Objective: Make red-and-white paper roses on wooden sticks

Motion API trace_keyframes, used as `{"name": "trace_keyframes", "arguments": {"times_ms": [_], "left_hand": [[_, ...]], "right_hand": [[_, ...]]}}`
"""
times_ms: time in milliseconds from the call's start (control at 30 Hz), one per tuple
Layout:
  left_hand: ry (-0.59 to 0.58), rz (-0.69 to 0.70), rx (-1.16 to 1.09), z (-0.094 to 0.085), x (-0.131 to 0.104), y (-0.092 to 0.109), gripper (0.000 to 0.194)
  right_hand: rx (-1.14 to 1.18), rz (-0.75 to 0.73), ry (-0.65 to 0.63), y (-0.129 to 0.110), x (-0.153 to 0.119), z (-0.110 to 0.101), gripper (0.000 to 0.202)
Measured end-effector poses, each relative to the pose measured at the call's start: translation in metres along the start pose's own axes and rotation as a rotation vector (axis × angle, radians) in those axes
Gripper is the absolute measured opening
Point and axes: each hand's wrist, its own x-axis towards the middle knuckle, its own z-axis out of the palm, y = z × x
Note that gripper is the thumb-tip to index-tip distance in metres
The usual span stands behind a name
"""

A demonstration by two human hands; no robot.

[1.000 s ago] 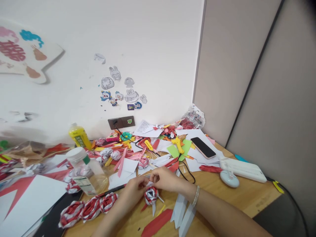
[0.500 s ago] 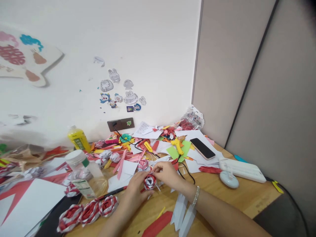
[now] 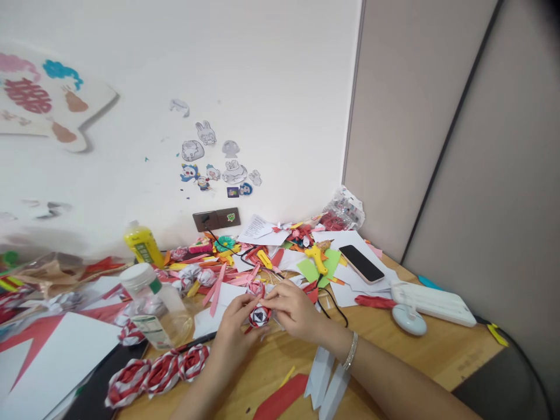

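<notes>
Between my hands, above the wooden desk, is a small folded-paper flower in red and white with a dark triangle at its centre. My left hand grips it from the left, thumb below and fingers at its upper edge. My right hand, with a bracelet on the wrist, pinches at the flower's top right edge; the fingertips of both hands nearly meet there. Just behind sits a pink and white paper flower. Three red-and-white twisted paper pieces lie left of my left forearm.
Folded white strips and a red paper strip lie in front. A clear jar and yellow bottle stand left. Behind are a yellow glue gun, a phone and paper scraps. A white lamp lies right.
Both hands, with the paper flower, have shifted slightly left and up. The flower has turned a little, and the whole view has moved slightly.
</notes>
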Motion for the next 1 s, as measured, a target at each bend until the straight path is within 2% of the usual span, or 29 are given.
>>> {"name": "trace_keyframes", "arguments": {"times_ms": [167, 333, 500, 567, 633, 733, 833, 1000], "left_hand": [[-0.024, -0.058, 0.015, -0.001, 0.000, 0.003, 0.039], [-0.030, -0.099, 0.013, 0.001, -0.001, 0.005, 0.039], [-0.011, -0.079, 0.040, 0.001, 0.000, 0.008, 0.034], [-0.015, -0.061, 0.034, -0.001, 0.000, 0.009, 0.033], [-0.008, -0.055, 0.025, -0.003, 0.002, 0.011, 0.034], [0.025, -0.065, 0.027, -0.006, 0.004, 0.014, 0.037], [0.027, -0.075, 0.042, -0.006, 0.004, 0.017, 0.041], [-0.004, -0.118, 0.038, 0.002, -0.003, 0.020, 0.042]], "right_hand": [[0.030, 0.036, 0.011, -0.004, 0.001, 0.000, 0.037], [0.063, 0.146, 0.013, -0.013, 0.003, -0.003, 0.038], [0.013, 0.108, -0.039, -0.017, 0.004, -0.006, 0.036], [0.048, 0.142, -0.030, -0.016, 0.004, -0.006, 0.033], [0.120, 0.253, 0.053, -0.013, 0.005, -0.006, 0.027], [0.328, 0.527, 0.187, -0.004, 0.006, -0.001, 0.017], [0.620, 0.760, 0.172, 0.004, 0.005, 0.007, 0.020], [0.805, 0.862, 0.189, 0.009, 0.003, 0.015, 0.025]]}}
